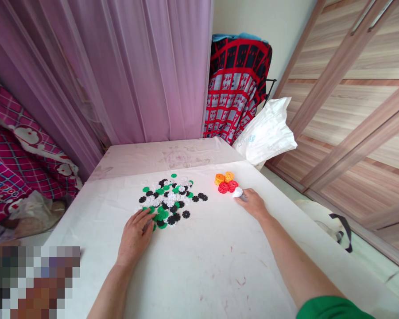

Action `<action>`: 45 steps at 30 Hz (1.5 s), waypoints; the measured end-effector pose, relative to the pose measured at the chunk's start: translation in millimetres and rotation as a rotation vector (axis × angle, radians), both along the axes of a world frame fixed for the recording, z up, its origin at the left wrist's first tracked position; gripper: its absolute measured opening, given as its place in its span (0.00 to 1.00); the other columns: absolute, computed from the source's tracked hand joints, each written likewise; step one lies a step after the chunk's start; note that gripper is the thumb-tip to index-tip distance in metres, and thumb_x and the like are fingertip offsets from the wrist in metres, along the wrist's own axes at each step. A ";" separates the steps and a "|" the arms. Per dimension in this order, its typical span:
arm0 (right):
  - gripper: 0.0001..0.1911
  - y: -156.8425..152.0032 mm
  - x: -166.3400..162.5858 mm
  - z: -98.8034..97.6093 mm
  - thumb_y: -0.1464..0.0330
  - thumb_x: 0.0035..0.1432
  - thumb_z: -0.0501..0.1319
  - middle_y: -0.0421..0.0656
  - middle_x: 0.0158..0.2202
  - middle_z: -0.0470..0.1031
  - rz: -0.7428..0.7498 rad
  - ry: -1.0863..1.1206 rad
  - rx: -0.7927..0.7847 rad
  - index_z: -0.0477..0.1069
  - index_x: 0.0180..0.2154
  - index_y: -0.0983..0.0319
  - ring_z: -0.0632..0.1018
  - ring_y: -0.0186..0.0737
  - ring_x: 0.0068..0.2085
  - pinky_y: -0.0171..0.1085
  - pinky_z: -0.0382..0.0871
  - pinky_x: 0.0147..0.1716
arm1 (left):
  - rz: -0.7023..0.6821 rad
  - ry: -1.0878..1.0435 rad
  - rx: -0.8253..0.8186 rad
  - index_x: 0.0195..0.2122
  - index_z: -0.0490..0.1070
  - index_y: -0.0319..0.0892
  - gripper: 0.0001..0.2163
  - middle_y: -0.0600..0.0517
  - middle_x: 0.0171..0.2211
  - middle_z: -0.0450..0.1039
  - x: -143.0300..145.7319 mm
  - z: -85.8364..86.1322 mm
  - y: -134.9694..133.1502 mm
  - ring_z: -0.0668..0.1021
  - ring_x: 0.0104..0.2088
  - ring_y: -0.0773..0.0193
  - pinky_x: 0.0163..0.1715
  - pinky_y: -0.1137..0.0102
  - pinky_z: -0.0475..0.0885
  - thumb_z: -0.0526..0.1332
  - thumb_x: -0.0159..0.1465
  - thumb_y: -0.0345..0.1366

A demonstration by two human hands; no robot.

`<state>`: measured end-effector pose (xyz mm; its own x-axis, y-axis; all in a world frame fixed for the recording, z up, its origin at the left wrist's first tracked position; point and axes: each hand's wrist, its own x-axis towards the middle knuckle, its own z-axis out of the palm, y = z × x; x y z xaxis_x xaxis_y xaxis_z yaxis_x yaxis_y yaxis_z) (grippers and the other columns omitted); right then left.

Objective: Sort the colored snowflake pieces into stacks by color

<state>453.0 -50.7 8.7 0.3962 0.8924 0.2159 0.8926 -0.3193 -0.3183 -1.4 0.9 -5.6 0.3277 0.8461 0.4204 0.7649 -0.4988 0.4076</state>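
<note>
A loose pile of small notched plastic discs (169,199) in black, green and white lies on the white-covered table (199,257). My left hand (137,232) rests at the pile's near left edge, its fingers apart and touching green discs (161,213). Out to the right, my right hand (251,203) pinches a small stack of white discs (238,192). That stack is close beside the red disc stacks (228,186). Behind the red ones are an orange stack (220,178) and a yellow-orange stack (229,176). My right fingertips are partly hidden.
A white plastic bag (265,133) stands beyond the table's right corner. Purple curtains (146,66) hang behind the table, with a red checked cloth (235,88) to their right. Wooden wardrobe doors (358,110) line the right. Pink checked fabric (26,155) is at left.
</note>
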 end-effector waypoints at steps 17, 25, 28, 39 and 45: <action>0.12 -25.3 -82.7 -20.2 0.64 0.56 0.52 0.45 0.35 0.77 0.040 0.237 0.409 0.73 0.36 0.60 0.76 0.41 0.34 0.38 0.70 0.39 | -0.007 0.013 0.009 0.45 0.78 0.48 0.15 0.49 0.52 0.77 4.0 4.0 -4.0 0.73 0.57 0.50 0.57 0.50 0.68 0.55 0.64 0.42; 0.22 18.5 -168.4 -13.1 0.62 0.61 0.55 0.52 0.58 0.68 0.342 -0.016 0.292 0.68 0.56 0.61 0.68 0.51 0.58 0.49 0.60 0.57 | 0.016 -0.006 -0.026 0.47 0.77 0.48 0.14 0.48 0.53 0.75 6.0 6.0 -6.1 0.74 0.56 0.51 0.57 0.50 0.69 0.55 0.64 0.39; 0.24 44.1 -185.6 -11.1 0.60 0.63 0.55 0.53 0.62 0.64 0.337 -0.003 0.249 0.66 0.58 0.61 0.64 0.54 0.61 0.53 0.57 0.59 | 0.023 -0.008 -0.018 0.49 0.76 0.49 0.15 0.48 0.55 0.74 7.1 8.2 -8.9 0.73 0.58 0.50 0.57 0.48 0.68 0.54 0.65 0.41; 0.19 83.7 -208.9 8.2 0.59 0.65 0.55 0.42 0.64 0.63 0.616 -0.038 -0.007 0.69 0.56 0.48 0.59 0.48 0.66 0.55 0.49 0.63 | -0.184 0.161 -0.055 0.52 0.74 0.56 0.15 0.51 0.59 0.70 22.0 17.2 -23.4 0.67 0.62 0.51 0.61 0.45 0.59 0.56 0.66 0.44; 0.18 46.2 -196.4 3.0 0.61 0.63 0.58 0.41 0.61 0.68 0.768 -0.001 0.063 0.72 0.54 0.48 0.63 0.46 0.63 0.53 0.53 0.62 | 0.023 0.095 -0.051 0.48 0.76 0.51 0.14 0.48 0.56 0.73 16.9 12.2 -20.1 0.69 0.60 0.51 0.60 0.44 0.60 0.55 0.66 0.40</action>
